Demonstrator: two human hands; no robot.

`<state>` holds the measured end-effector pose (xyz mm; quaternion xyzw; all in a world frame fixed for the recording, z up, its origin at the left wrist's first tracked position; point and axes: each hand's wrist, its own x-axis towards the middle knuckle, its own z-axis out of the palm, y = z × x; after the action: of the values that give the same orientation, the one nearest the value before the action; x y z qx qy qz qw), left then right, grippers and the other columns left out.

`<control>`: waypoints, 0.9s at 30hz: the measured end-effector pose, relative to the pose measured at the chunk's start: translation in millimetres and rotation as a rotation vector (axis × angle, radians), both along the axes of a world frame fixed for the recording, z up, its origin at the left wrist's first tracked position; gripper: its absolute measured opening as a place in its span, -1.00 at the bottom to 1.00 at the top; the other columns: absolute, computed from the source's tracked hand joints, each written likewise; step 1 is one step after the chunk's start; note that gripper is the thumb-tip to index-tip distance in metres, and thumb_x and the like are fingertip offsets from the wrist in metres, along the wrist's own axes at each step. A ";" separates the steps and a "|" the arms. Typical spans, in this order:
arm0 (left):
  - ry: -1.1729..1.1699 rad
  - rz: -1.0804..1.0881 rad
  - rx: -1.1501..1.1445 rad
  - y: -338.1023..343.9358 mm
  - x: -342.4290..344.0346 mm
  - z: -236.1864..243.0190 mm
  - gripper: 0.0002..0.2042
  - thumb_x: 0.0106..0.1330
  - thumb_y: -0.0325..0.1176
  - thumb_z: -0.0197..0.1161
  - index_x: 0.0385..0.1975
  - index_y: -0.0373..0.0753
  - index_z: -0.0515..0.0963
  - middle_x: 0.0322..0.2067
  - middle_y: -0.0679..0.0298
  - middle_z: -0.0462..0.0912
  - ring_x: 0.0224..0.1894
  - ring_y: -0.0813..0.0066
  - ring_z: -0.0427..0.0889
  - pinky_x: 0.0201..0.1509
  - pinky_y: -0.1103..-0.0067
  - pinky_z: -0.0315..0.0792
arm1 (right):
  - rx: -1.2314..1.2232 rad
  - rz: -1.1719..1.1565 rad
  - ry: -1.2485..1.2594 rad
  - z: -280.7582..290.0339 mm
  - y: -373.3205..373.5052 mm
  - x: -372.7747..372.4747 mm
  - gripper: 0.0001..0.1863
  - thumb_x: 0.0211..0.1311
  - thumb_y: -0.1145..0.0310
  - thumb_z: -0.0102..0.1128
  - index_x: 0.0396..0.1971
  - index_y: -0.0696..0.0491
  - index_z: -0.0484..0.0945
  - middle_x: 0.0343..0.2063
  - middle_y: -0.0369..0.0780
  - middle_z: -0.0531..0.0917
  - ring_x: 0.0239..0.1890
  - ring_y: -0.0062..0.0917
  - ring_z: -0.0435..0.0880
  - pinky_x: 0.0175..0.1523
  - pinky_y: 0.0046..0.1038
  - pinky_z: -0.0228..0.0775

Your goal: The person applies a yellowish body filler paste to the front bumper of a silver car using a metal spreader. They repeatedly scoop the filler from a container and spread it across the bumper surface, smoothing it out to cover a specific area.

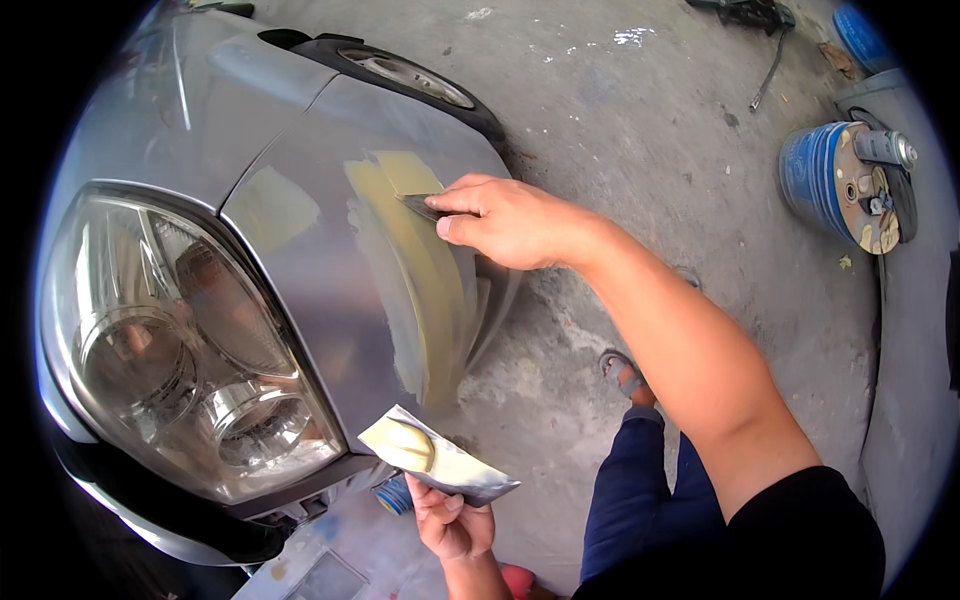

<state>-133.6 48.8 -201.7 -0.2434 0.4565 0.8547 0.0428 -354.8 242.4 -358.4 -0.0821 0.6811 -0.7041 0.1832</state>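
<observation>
My right hand point(515, 220) pinches a dark, thin putty spreader point(420, 206) between thumb and fingers. Its edge lies against a band of yellow body filler point(425, 270) on the car's grey front panel point(320, 300). Lower down, my left hand point(455, 522) grips a flat mixing plate point(490, 477) from below, thumb at its near edge. On that plate sits a mound of pale yellow filler point(408, 440). A fainter, yellowish patch point(278, 208) marks the panel nearer the headlight.
The car's large headlight point(190, 350) is at left, with a wheel point(405, 75) beyond the panel. On the concrete floor point(640, 130) at right stands a blue bucket point(815, 170) with a spray can point(885, 148) on its lid. A dark tool point(750, 12) lies far off. My sandalled foot point(625, 373) shows below.
</observation>
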 end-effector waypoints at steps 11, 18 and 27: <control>-0.021 -0.035 0.025 -46.8 37.4 -9.8 -0.21 -0.07 -0.75 -0.10 0.34 -0.21 0.13 0.24 0.05 0.33 0.30 0.08 0.32 0.38 0.11 0.21 | -0.044 -0.274 0.009 -3.4 -42.5 94.5 -0.49 0.32 0.14 0.05 0.16 0.13 0.43 0.19 -0.09 0.40 0.21 -0.12 0.35 0.29 -0.23 0.22; -0.017 -0.078 -0.001 -83.2 61.5 -17.2 -0.21 -0.08 -0.75 -0.12 0.34 -0.23 0.13 0.22 0.06 0.36 0.29 0.13 0.33 0.39 0.13 0.19 | 0.066 -0.501 0.123 -8.2 -84.2 138.7 -0.51 0.27 0.20 0.11 0.14 0.15 0.44 0.16 -0.10 0.41 0.12 -0.08 0.40 0.24 -0.21 0.26; 0.002 -0.084 -0.026 -116.3 86.9 -25.3 -0.22 -0.05 -0.74 -0.09 0.35 -0.25 0.10 0.27 0.01 0.30 0.32 0.08 0.29 0.39 0.12 0.17 | 0.088 -0.649 0.192 -15.7 -138.1 180.4 -0.50 0.23 0.23 0.18 0.13 0.15 0.44 0.15 -0.09 0.40 0.09 -0.12 0.40 0.20 -0.22 0.30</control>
<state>-46.7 -67.5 -226.9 -0.2238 0.4774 0.8464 0.0751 -174.3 104.3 -374.0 0.0810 0.7155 -0.6848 -0.1118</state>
